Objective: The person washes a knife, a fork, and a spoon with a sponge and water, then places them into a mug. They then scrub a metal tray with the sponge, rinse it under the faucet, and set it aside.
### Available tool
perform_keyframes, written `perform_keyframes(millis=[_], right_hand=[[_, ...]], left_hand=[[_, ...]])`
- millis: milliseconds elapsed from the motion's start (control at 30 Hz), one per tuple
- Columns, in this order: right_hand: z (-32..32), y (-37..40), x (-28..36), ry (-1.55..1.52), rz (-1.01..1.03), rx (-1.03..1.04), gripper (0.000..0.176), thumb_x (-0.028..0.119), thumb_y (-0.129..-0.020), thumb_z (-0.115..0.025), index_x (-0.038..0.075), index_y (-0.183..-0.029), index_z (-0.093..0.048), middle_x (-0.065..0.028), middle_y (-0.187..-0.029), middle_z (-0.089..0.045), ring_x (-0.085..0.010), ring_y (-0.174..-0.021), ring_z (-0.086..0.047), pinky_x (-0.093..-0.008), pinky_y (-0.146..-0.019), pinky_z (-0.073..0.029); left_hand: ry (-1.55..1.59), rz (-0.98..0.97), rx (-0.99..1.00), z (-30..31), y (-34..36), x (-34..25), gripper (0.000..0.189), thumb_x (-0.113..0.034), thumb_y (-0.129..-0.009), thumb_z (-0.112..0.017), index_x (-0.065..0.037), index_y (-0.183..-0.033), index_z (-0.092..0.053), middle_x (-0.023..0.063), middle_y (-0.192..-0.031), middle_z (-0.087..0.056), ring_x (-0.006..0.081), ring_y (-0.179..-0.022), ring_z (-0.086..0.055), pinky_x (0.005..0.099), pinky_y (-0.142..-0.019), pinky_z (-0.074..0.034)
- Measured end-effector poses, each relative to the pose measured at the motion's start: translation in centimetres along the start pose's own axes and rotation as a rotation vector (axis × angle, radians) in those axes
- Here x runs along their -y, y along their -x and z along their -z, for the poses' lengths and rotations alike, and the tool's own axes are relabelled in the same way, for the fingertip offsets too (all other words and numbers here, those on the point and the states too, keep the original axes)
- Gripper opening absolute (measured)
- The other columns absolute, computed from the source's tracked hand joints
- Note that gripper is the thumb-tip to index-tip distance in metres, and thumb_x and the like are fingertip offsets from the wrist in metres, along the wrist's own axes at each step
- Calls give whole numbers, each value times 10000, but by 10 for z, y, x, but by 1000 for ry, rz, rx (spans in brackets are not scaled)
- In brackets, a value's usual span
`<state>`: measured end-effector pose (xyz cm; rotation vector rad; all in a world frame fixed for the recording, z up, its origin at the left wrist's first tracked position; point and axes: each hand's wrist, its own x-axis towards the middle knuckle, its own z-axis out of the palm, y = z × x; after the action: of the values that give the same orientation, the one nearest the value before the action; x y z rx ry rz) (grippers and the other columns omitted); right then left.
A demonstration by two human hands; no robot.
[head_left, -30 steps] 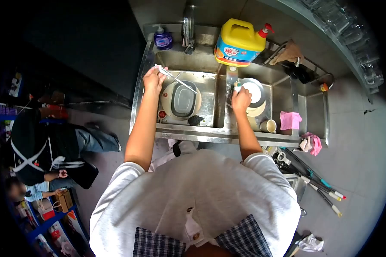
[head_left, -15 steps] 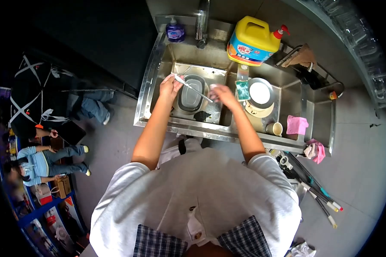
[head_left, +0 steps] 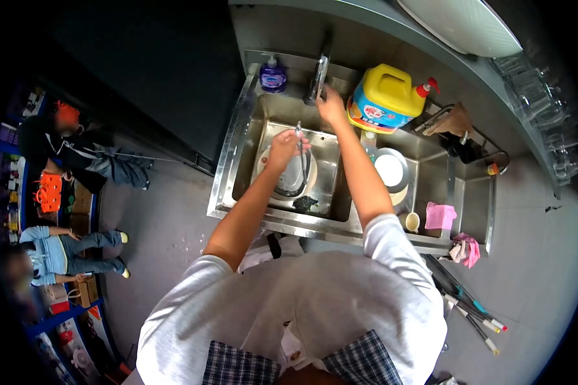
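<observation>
My left hand is closed around a slim metal utensil, held upright over the left sink basin; its exact kind is unclear. Below it, a grey container rests on a pale round dish at the bottom of the basin, partly covered by my hand. My right hand reaches up to the faucet, its fingers closed at the lower part. Dark wet scraps lie near the basin's front wall.
A purple soap bottle and a large yellow detergent jug stand behind the basins. The right basin holds stacked plates, a cup and a pink cloth. A glass-laden shelf overhangs. Two people are at left.
My right hand has moved from beside the utensil up to the faucet. My left hand has shifted right and down, turning the utensil from slanted to upright. The view has tilted.
</observation>
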<state>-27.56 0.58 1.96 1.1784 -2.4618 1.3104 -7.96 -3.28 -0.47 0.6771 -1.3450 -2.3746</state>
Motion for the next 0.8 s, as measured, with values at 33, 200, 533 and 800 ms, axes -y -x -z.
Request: perform_keyframes(millis=[33,200,533,800], right_hand=[[-6,-18,0,3,-153,140,412,146,-712,-624,41,-1108,-572,-238,-992,-604,-383,-948,-574,-413,-834,-458],[-17,-13,1,130,-172,56,265,80,-728,-561,70,-971,-664,-223,-876,-622,-383,-849,-596,-423,-792,-474],[-22,-7,-12,120,-48,-1,259,15,-706,-535,12,-936,-654,-224,-895,-619,-388,-852,-588,-420,-804,-465],[-30,-12,-20,59,4,-151,116,9,-669,-552,1,-756,-628,-250,-745,-579,-426,-743,-563,-476,-686,-456]], left_hand=[[5,2,15,-1,-2,2,146,-169,-898,-537,-25,-923,-546,93,-862,-623,203,-767,-652,304,-685,-537],[27,35,9,-15,-10,2,130,-155,-900,-537,-29,-929,-544,95,-868,-622,203,-772,-653,293,-665,-534],[-16,19,12,-15,-35,6,216,-148,-922,-466,-69,-1122,-470,102,-882,-610,216,-738,-650,298,-613,-526],[-15,84,35,-27,-34,4,277,-95,-933,-411,-88,-1205,-358,120,-923,-589,252,-771,-650,346,-633,-545]])
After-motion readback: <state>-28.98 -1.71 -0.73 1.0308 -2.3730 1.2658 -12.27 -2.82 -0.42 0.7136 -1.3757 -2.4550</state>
